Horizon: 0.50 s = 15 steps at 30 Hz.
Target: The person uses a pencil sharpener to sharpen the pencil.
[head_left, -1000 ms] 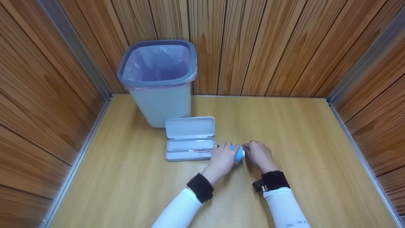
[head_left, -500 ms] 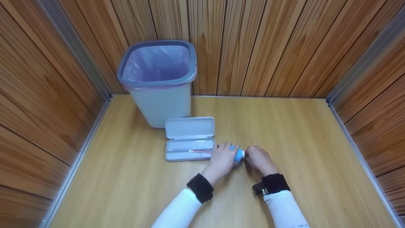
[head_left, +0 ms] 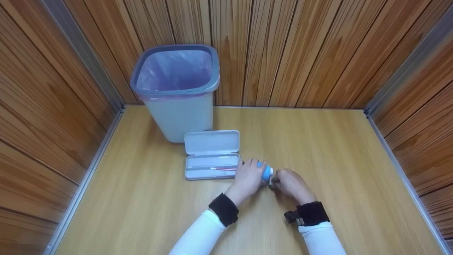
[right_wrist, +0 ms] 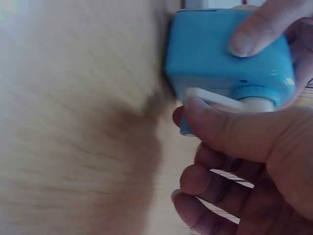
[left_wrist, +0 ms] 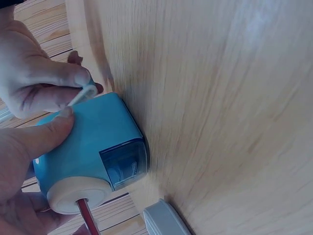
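My left hand (head_left: 247, 177) grips a blue pencil sharpener (left_wrist: 85, 134) on the tabletop, thumb along its body. A red pencil (left_wrist: 87, 215) sticks into the round white front of the sharpener; in the head view it reaches left over the pencil case. At the opposite end, my right hand (head_left: 291, 184) pinches the knob of the white crank (right_wrist: 215, 99) between thumb and index finger, its other fingers loosely bent. The crank arm points down toward the tabletop. A dark clear shavings window (left_wrist: 124, 164) shows on the sharpener's side in the left wrist view.
Left of the sharpener lies a pale grey pencil case (head_left: 212, 142), lid raised. Behind it stands a waste bin (head_left: 180, 118) with a grey rim and a plastic liner. Wood-panelled walls (head_left: 290, 53) enclose the table (head_left: 141, 205) at the back and both sides.
My right hand has turned the crank from the upper side down to the low front side, shifting slightly nearer my body. The left hand and sharpener stay in place.
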Motion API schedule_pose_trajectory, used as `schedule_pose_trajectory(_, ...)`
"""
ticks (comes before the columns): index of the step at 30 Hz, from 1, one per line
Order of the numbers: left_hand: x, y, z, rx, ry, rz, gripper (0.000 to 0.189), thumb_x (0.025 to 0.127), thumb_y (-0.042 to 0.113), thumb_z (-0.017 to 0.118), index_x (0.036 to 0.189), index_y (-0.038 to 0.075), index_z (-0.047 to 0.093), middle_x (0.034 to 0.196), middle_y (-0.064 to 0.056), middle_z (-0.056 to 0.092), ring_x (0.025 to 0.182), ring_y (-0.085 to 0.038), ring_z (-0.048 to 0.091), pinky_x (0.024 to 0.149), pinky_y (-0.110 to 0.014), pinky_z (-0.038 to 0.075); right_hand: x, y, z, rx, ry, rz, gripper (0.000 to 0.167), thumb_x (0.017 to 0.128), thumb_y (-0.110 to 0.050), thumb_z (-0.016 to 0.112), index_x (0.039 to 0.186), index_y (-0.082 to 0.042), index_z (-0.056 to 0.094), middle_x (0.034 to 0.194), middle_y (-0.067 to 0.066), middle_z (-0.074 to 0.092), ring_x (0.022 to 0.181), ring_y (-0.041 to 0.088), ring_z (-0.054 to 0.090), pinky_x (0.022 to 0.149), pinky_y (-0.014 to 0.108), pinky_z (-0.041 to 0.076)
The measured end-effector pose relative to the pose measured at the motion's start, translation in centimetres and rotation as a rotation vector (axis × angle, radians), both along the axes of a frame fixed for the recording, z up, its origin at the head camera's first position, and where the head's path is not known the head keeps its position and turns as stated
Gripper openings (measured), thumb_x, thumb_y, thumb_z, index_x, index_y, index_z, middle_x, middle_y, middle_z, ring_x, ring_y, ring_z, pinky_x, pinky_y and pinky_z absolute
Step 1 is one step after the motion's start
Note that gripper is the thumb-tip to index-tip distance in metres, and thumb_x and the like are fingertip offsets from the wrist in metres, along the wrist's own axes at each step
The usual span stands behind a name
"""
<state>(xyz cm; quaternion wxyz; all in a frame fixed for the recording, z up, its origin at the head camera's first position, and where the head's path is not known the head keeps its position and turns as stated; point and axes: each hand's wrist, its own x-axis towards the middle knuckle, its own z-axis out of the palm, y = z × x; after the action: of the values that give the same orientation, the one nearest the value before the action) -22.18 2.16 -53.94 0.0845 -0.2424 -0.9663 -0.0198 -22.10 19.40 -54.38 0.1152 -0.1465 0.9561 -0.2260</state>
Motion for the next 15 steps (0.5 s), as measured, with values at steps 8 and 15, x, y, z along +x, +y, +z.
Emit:
schedule_pose_trajectory(8, 0.0, 0.1, 0.1, 0.002, -0.072, 0.010, 0.050, 0.090, 0.031, 0.070, 0.138, 0.024, 0.058, 0.122, -0.009, 0.062, 0.111, -0.026, 0.057, 0.093, -0.048, 0.044, 1.3, 0.0, 2.1, 0.000, -0.027, -0.001, 0.006, 0.084, -0.008, 0.076, 0.088, -0.012, 0.078, 0.074, -0.005, 0.061, 0.066, 0.016, 0.052, 0.064, 0.033, 0.047)
schedule_pose_trajectory(15, -0.1, 0.1, 0.3, 0.015, -0.123, 0.021, 0.051, 0.091, 0.029, 0.069, 0.140, 0.025, 0.056, 0.126, -0.009, 0.060, 0.116, -0.027, 0.055, 0.097, -0.050, 0.042, 1.7, 0.0, 3.8, 0.045, 0.003, 0.056, 0.011, 0.088, -0.003, 0.069, 0.097, -0.005, 0.074, 0.085, 0.002, 0.065, 0.071, 0.017, 0.055, 0.067, 0.035, 0.051)
